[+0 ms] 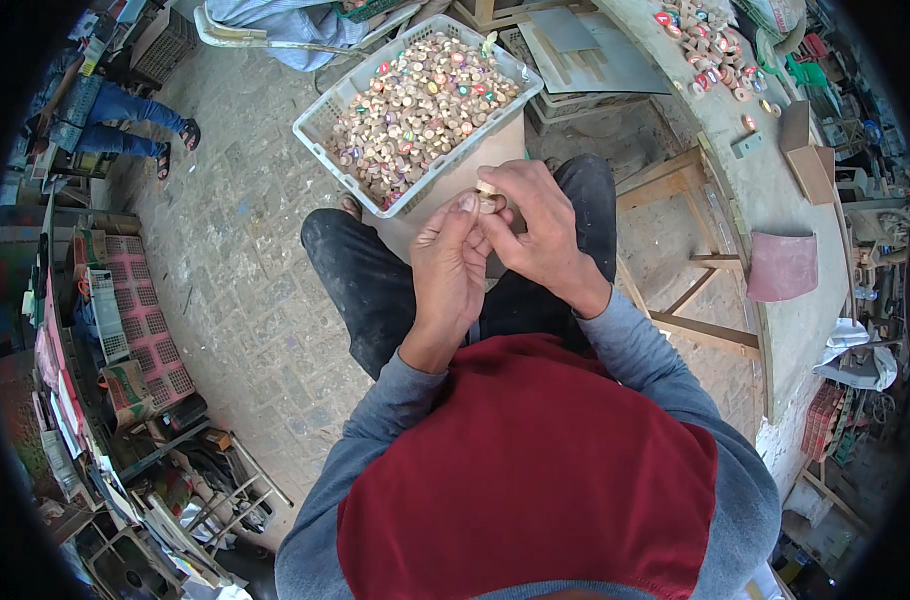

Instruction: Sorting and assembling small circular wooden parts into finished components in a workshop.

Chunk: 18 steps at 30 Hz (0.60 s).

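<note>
Both my hands meet in front of the basket, above my lap. My right hand (pixel 540 225) pinches a small round wooden piece (pixel 486 188) between thumb and bent fingers. Close against it, the fingertips of my left hand (pixel 450 265) are pressed together at the same piece; the fingers partly cover it. Just beyond the hands stands a white plastic basket (pixel 337 169). It is heaped with similar small wooden rounds (pixel 415 110), some with red, green, yellow or purple faces.
A long worktable (pixel 805 350) curves along the right, with loose wooden rounds (pixel 710 50) at its far end and a pinkish sheet (pixel 783 267) on it. Wooden trestle legs (pixel 710 333) stand beneath. At far left, a person in jeans (pixel 125 115) stands near pink crates (pixel 145 310).
</note>
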Motion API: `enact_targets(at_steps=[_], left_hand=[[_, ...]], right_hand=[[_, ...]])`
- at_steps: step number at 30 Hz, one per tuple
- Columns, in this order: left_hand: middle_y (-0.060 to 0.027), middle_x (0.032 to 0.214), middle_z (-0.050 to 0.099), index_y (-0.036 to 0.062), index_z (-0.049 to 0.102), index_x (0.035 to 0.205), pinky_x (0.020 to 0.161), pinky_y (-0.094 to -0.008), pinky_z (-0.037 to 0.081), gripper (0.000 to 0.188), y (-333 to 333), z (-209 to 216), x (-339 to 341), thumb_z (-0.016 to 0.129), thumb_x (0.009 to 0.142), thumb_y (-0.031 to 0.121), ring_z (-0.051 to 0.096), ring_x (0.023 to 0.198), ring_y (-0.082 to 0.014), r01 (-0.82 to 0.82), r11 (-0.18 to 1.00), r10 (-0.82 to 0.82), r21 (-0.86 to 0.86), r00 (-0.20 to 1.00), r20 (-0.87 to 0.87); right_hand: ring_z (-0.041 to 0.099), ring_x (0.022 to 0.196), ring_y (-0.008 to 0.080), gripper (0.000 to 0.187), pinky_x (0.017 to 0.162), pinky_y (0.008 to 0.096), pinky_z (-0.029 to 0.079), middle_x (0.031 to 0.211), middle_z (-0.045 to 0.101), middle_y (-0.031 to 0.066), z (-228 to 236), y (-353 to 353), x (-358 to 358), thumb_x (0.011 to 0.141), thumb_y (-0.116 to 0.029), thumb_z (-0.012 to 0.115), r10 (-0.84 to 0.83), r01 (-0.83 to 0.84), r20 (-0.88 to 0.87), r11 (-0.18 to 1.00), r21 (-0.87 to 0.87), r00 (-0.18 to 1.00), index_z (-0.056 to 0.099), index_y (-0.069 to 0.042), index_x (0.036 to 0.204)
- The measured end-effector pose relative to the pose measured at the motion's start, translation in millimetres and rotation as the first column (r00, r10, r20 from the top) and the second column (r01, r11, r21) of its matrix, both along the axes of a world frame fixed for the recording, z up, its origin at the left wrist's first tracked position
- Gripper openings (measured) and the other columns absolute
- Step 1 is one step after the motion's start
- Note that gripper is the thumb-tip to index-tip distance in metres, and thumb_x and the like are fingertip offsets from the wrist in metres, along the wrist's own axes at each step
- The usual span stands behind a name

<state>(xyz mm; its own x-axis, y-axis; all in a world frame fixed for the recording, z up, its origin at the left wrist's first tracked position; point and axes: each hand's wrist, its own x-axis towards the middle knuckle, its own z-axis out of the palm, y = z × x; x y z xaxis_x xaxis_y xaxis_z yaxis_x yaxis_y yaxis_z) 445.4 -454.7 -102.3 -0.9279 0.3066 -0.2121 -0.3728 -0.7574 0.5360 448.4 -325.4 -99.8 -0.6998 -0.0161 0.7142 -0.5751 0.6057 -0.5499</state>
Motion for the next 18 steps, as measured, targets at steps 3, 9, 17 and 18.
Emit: enact_targets(at_steps=[3, 9, 17, 18], left_hand=[[-0.0174, 0.102, 0.068, -0.0096, 0.059, 0.115, 0.086, -0.0345, 0.057, 0.027, 0.7, 0.3, 1.6, 0.056, 0.098, 0.011, 0.069, 0.089, -0.0231, 0.004, 1.0, -0.004, -0.01, 1.0, 0.026], [-0.0138, 0.1, 0.068, -0.008, 0.058, 0.117, 0.084, -0.0293, 0.056, 0.027, 3.3, -3.4, 5.5, 0.062, 0.095, 0.006, 0.068, 0.089, -0.0174, -0.126, 0.96, 0.1, -0.25, 0.988, -0.114], [-0.0087, 0.104, 0.065, -0.0039, 0.061, 0.117, 0.08, -0.0252, 0.052, 0.03, -1.7, -3.4, 11.8, 0.066, 0.087, -0.007, 0.064, 0.093, -0.0125, -0.333, 0.815, 0.005, -0.474, 0.823, -0.569], [-0.0087, 0.104, 0.065, -0.0039, 0.061, 0.117, 0.08, -0.0252, 0.052, 0.03, -3.2, -3.9, 12.6, 0.066, 0.087, -0.007, 0.064, 0.093, -0.0125, -0.332, 0.815, 0.004, -0.475, 0.823, -0.568]], right_hand=[[0.062, 0.095, 0.0323, 0.048, 0.075, 0.0375, 0.053, 0.104, 0.065, 0.0162, -5.6, 2.1, 0.5, 0.072, 0.001, 0.072, 0.014, -0.014, -0.008, 1.0, -0.013, 1.0, 0.06, -0.003, 0.118], [0.061, 0.096, 0.0347, 0.053, 0.084, 0.0404, 0.051, 0.109, 0.062, 0.017, -5.4, -1.7, 2.8, 0.073, -0.002, 0.073, -0.013, 0.016, 0.044, 0.997, -0.073, 0.999, 0.053, -0.004, 0.122], [0.062, 0.1, 0.0342, 0.052, 0.086, 0.0416, 0.05, 0.109, 0.064, 0.0175, -14.4, -1.7, 9.3, 0.072, -0.004, 0.075, 0.022, -0.032, -0.052, 0.981, -0.193, 0.998, 0.054, -0.003, 0.12], [0.062, 0.1, 0.0336, 0.051, 0.087, 0.041, 0.051, 0.108, 0.064, 0.0173, -14.5, -2.0, 9.8, 0.072, -0.004, 0.075, 0.037, -0.046, -0.047, 0.976, -0.214, 0.998, 0.054, -0.003, 0.119]])
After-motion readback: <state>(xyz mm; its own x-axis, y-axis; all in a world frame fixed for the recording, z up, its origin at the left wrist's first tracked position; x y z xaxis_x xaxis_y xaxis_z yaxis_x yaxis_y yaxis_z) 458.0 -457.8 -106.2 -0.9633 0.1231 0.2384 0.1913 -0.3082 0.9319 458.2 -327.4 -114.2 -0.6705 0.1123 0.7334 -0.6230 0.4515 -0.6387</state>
